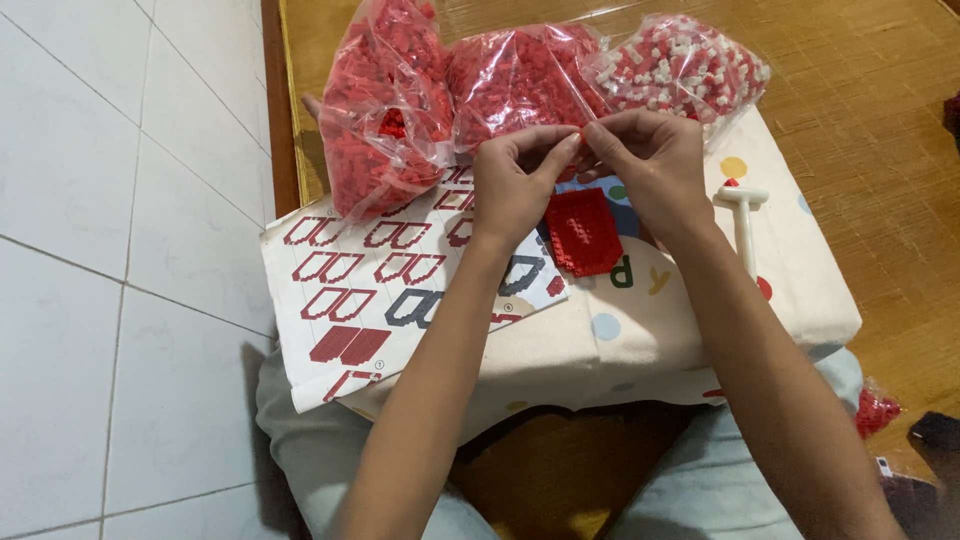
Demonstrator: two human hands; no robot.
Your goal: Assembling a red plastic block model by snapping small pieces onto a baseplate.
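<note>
The left hand (515, 180) and right hand (645, 165) met fingertip to fingertip, pinching a tiny red piece (583, 130) above the red brick panel (583, 232), near three bags of pieces (390, 100).

— What sits farthest from the person?

— Three bags of small pieces in a row along the far edge of the cushion (780, 290): the left bag (385, 110), the middle bag (515, 80) and the right bag (685, 65), each touching its neighbour.

— And nearer?

— The instruction sheet (350, 300) lies on the cushion's left part, its far edge under the left bag. The flat built panel (583, 232) lies just right of the sheet. The tool (742, 215) lies further right, well apart from the panel.

— The hands?

— The left hand (515, 185) and right hand (650, 160) meet fingertip to fingertip above the panel, in front of the middle bag. The cushion rests on the person's lap.
</note>
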